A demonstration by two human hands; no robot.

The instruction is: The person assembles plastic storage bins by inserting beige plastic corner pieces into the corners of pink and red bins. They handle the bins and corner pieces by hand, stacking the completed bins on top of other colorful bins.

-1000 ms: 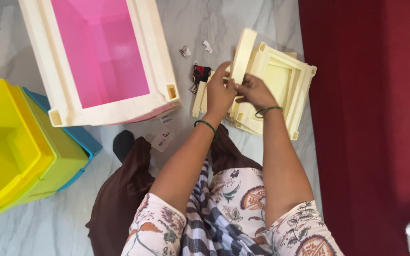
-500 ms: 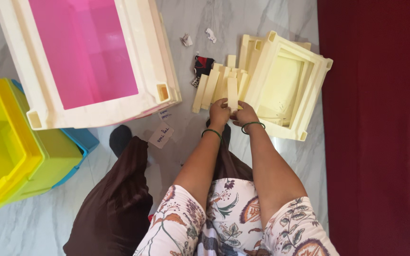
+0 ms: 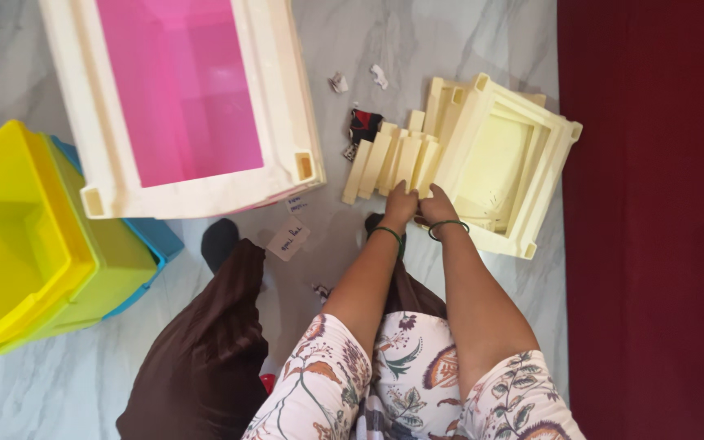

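I am sitting on a pale grey marble floor (image 3: pixel 450 49) veined in white; a dark red carpet (image 3: pixel 653 204) runs along its right edge, and my brown skirt (image 3: pixel 205 350) spreads over the stone by my knees.

Counted out: one large cream cabinet frame (image 3: pixel 283 106) with a pink inside lies on its side at the top left; three plastic drawers (yellow (image 3: pixel 10 236), lime green (image 3: pixel 112 269) and blue (image 3: pixel 152 240)) sit nested beside it; one stack of cream rectangular frames (image 3: pixel 523 163) lies to the right; about five cream plastic posts (image 3: pixel 393 159) lie side by side between the cabinet and the stack, touching the stack's left edge; two paper labels (image 3: pixel 288 238) lie under the cabinet's corner; two small white scraps (image 3: pixel 338 82) lie at the top, with one black-and-red bit (image 3: pixel 364 124) just beside the posts.

My left hand (image 3: pixel 401 202) rests its fingertips on the near ends of the posts, fingers bunched narrow; my right hand (image 3: pixel 437 208) sits just beside it, fingers curled at the post ends where they meet the stack; whether either hand truly grips a post I cannot tell; a green bangle rings each wrist.
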